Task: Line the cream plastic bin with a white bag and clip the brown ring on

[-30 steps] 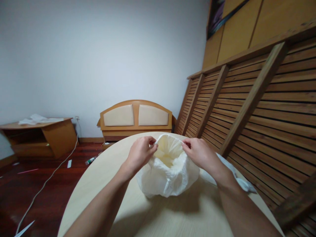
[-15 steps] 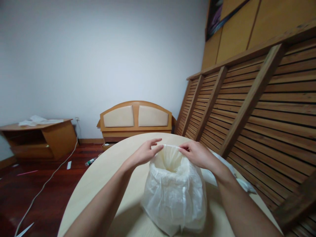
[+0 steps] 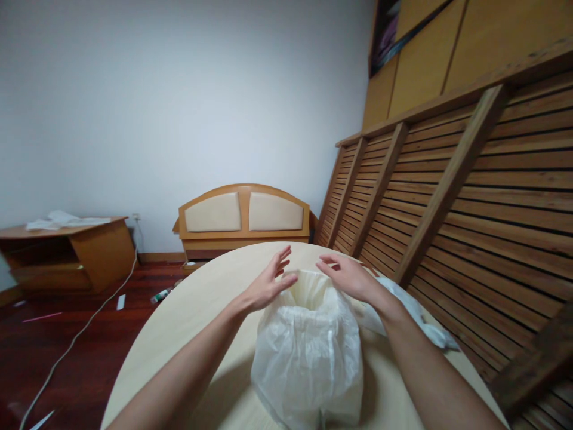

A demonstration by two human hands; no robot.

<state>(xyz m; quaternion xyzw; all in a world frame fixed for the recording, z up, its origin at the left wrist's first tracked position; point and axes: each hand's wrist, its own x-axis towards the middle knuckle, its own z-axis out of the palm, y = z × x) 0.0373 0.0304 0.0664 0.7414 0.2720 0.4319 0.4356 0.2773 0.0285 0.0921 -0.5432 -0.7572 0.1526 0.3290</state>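
A white translucent plastic bag [image 3: 308, 358] stands upright on the round pale table [image 3: 179, 316], its mouth open and its rim folded outward over something hidden beneath. My left hand [image 3: 269, 282] is at the left of the mouth, fingers apart and holding nothing, the thumb close to the rim. On the right, my right hand [image 3: 344, 275] hovers by the far right of the rim with its fingers stretched out and nothing in them.
More white plastic [image 3: 416, 313] lies at the table's right edge. A slatted wooden frame [image 3: 447, 215] leans along the right. Beyond the table is a headboard [image 3: 244, 218]; a low cabinet [image 3: 105, 251] and a cable [image 3: 76, 340] are at left.
Both hands have let go of the bag's far rim, and their fingers have spread. The bag sits slightly further left and lower in the picture as the view shifts.
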